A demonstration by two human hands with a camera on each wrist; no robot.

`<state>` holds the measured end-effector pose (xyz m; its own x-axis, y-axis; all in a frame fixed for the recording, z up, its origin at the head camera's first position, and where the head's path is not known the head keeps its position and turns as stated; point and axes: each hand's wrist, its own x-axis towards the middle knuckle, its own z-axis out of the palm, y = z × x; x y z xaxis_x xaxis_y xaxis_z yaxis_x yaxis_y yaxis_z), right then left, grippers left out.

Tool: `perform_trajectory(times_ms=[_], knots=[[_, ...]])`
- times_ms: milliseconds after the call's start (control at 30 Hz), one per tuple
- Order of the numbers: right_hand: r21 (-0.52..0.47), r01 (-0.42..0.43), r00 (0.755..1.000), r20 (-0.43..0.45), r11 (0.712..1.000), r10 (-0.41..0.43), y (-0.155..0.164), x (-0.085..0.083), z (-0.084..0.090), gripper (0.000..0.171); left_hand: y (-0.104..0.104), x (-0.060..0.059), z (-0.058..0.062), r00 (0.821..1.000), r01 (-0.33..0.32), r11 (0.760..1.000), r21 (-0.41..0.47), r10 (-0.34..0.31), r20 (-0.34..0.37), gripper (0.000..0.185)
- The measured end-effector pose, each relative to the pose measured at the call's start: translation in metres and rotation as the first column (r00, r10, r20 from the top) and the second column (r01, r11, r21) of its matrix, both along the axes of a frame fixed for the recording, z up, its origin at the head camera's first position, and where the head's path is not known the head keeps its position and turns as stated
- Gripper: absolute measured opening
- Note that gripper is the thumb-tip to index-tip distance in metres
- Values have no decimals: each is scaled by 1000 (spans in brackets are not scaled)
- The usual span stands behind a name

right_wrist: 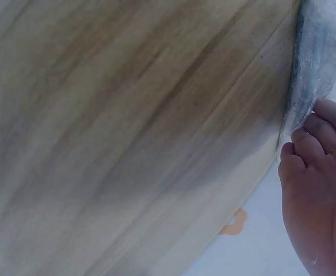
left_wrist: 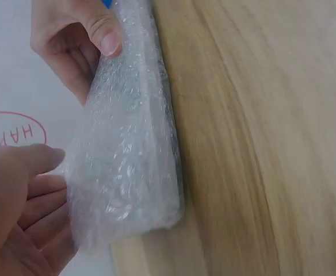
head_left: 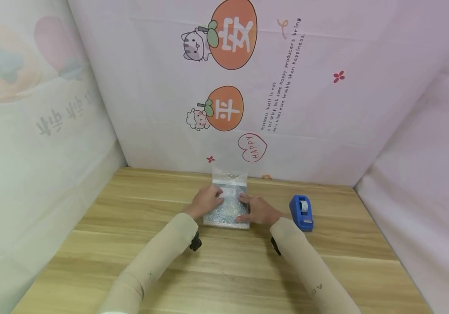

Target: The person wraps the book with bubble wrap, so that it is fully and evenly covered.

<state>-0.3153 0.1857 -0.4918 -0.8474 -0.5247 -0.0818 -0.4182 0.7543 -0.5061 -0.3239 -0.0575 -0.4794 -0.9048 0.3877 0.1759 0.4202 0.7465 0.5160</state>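
Note:
A bubble-wrap bag [head_left: 228, 205] with something flat inside lies on the wooden table [head_left: 224, 270], its open flap standing up at the far end. My left hand [head_left: 213, 199] rests on the bag's left half with its fingers laid on top. In the left wrist view the left hand [left_wrist: 38, 172] touches the bubble-wrap bag [left_wrist: 128, 149] with thumb and fingertips. My right hand [head_left: 246, 210] holds the bag's right near corner. Its thumb [left_wrist: 105, 37] presses the near face with the fingers behind. In the right wrist view the right fingers [right_wrist: 306, 146] touch the bag's edge [right_wrist: 317, 57].
A blue tape dispenser [head_left: 302, 212] stands just right of my right hand. Printed fabric walls [head_left: 248, 87] close off the table at the back and on both sides. Bare wood stretches toward me in front of the bag.

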Motion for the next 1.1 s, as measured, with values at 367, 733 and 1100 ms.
perform_trajectory(times_ms=[367,733,1100], knots=[[30,0,1000,0,1000,0,-5,3,3,94,-14,57,22,980,195,931,-309,-199,20,71],[55,-33,999,-34,998,35,-2,1,3,92,-1,99,9,963,268,843,-465,-251,100,85],[56,-46,999,-28,997,47,-1,-1,-1,93,1,99,-14,972,234,875,-423,-197,130,86]])
